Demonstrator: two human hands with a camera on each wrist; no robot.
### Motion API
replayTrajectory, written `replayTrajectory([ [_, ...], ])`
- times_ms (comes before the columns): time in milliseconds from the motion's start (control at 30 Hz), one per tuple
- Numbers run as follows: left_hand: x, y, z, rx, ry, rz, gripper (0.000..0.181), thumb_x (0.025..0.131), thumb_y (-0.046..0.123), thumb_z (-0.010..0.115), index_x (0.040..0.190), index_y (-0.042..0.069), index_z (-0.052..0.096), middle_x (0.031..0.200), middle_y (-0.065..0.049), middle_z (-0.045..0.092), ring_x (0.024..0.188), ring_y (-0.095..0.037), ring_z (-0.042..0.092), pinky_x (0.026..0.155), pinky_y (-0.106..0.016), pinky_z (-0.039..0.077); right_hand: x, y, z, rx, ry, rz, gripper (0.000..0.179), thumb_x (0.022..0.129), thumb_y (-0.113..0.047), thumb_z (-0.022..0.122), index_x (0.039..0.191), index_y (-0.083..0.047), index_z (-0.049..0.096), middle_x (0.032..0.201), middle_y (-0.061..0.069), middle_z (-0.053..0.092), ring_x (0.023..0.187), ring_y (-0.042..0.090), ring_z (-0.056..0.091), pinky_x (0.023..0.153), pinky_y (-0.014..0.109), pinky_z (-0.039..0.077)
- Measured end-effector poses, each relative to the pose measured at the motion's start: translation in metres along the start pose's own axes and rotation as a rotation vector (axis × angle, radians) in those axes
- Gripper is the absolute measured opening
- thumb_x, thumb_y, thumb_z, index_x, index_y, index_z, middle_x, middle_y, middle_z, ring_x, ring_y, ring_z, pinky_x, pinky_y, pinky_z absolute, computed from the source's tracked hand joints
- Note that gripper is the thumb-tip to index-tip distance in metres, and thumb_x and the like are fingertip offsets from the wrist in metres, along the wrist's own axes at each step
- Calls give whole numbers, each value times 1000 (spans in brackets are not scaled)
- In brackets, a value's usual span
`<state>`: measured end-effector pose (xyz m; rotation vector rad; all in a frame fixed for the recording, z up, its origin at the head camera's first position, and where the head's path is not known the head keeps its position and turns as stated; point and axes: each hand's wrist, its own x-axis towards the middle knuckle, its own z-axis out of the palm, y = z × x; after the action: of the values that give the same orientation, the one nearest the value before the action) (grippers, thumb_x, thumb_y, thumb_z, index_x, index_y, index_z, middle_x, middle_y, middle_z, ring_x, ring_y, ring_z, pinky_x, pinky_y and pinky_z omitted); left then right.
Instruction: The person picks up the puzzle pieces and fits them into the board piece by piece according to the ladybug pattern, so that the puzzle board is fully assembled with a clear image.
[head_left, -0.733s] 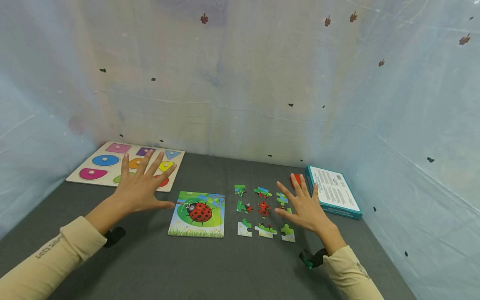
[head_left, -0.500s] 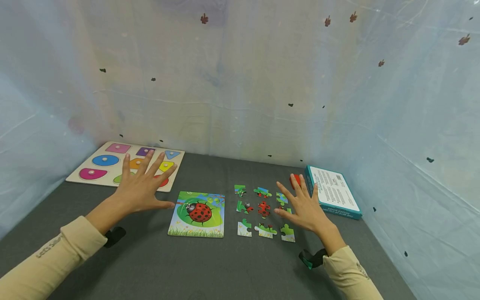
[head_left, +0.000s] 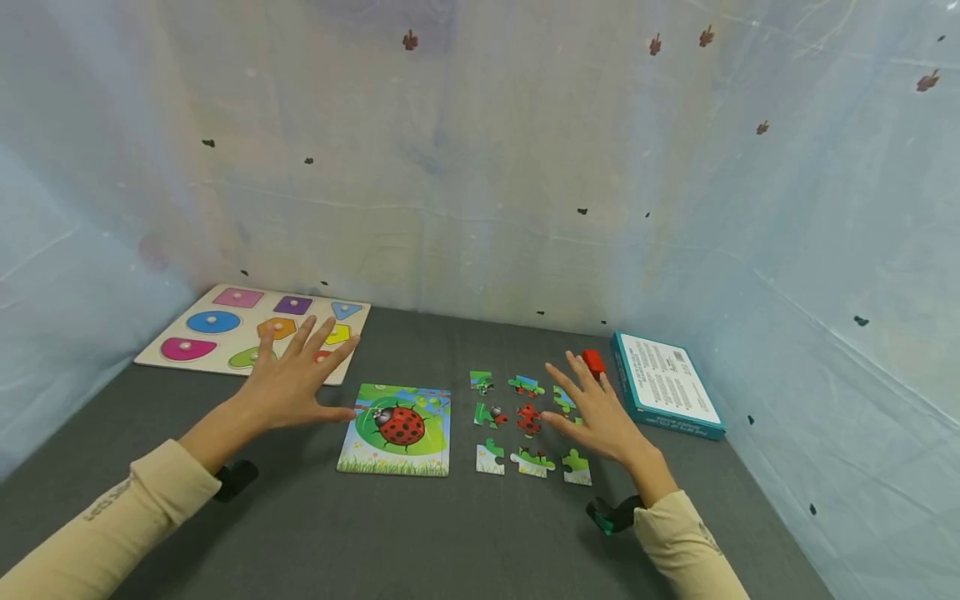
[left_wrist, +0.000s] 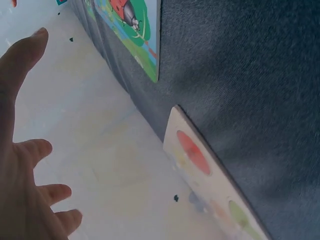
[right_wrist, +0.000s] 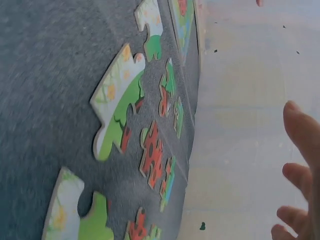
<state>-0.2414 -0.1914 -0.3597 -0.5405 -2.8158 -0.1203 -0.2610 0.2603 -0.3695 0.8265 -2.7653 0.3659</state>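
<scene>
My left hand (head_left: 288, 385) hovers with spread fingers between the shape board (head_left: 198, 340) and the ladybug picture board (head_left: 393, 430). Its thumb tip overlaps the picture board's left edge in the head view. My right hand (head_left: 603, 417), fingers also apart, hovers over the right side of loose jigsaw pieces laid in rows. A red middle piece (head_left: 528, 419) lies left of its thumb, and a green corner piece (head_left: 577, 467) lies below it. Part of the right-hand column is hidden under that hand. In the right wrist view a flowered piece (right_wrist: 117, 100) shows close up. Neither hand holds anything.
A teal-edged box (head_left: 667, 385) with a white printed face lies at the right, beside a small red block (head_left: 593, 363). Pale cloth walls (head_left: 480, 167) rise behind and at both sides of the dark grey tabletop (head_left: 420, 542).
My left hand has shifted slightly right and down. My right hand has moved a little left, uncovering more of the red block. The boards and pieces stay put.
</scene>
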Motion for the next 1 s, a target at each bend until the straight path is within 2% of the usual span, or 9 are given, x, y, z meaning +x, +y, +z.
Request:
replayTrajectory([
  [167,0,-1,9,-124,-27,47,109,65,69,69,149,16,24,149,-23,20,135,-45,18,102,-67,15,6,-1,8,117,14,-29,71,89,-41,60,148,-21,27,155,7,18,137,34,25,100,61,29],
  [267,1,-2,15,-245,-45,101,107,66,61,74,149,15,23,146,-25,22,130,-46,27,96,-64,30,9,-3,13,154,22,-41,68,89,-38,61,147,-20,30,153,5,23,135,31,31,97,58,35],
  [333,0,-3,21,-343,-67,130,108,66,56,77,149,15,22,146,-25,20,128,-45,29,93,-63,34,12,-4,17,163,27,-51,67,90,-38,61,146,-19,31,152,5,26,135,30,31,97,57,35],
  [433,-1,-5,31,-449,-96,163,109,65,53,79,148,13,22,146,-24,17,128,-46,27,90,-64,36,15,-6,22,174,33,-57,65,90,-40,59,146,-21,32,150,4,29,134,28,31,99,56,34],
  [533,-1,-7,41,-525,-111,166,110,63,53,80,148,13,24,145,-23,19,129,-43,26,90,-65,36,18,-6,28,190,41,-57,64,90,-41,59,146,-24,32,149,5,31,134,28,32,99,57,34],
  [767,-1,-12,60,-585,-132,161,111,60,54,81,147,11,26,146,-20,22,131,-40,25,93,-66,31,25,-6,38,246,67,-55,61,91,-40,59,144,-21,36,145,4,37,132,27,34,99,57,33],
  [1000,2,-12,64,-624,-173,159,107,62,52,81,144,8,30,146,-16,31,132,-40,27,98,-66,26,32,-7,42,319,70,-84,57,92,-35,59,144,-25,36,143,2,40,130,25,37,97,54,37],
])
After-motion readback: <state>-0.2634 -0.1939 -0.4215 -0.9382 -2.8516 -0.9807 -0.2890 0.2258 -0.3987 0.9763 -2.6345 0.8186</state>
